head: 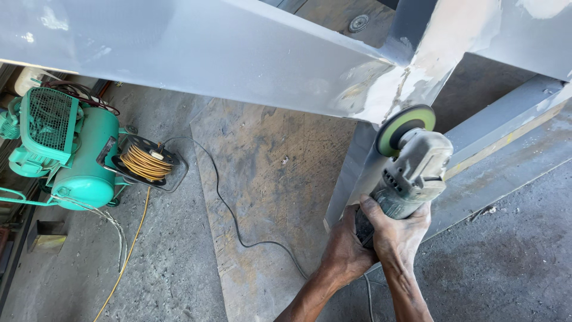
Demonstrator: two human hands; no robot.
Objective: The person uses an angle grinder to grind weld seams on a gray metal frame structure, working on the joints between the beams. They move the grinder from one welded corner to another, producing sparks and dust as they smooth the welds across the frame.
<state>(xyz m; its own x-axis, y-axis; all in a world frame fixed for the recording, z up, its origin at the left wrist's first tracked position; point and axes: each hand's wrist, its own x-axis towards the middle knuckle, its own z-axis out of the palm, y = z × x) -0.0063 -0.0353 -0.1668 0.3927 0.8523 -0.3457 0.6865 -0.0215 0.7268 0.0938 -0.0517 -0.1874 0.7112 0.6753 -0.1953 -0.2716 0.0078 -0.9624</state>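
At the far left a green air compressor (77, 155) sat on the concrete floor (173, 268), with a reel of yellow cable (145, 162) just beside it on its right. A black power cord (238, 229) ran from the reel across a worn steel plate (268, 197) lying flat on the floor, toward the person's arms. Overhead, a grey painted steel beam (196, 53) crossed the scene from left to right (its filler patches showed pale near the joint (393, 83)). The left hand (347, 247) was wrapped shut around the rear of the angle grinder (414, 170), and the right hand (400, 234) was closed over the body just beside it, fingers curled tight. The grinder's long axis ran up and away from both hands, slightly rightward, so its green-backed disc (405, 128) sat at the far end, touching or nearly touching the patched joint directly beyond the hands. The right hand lay nearer the disc.
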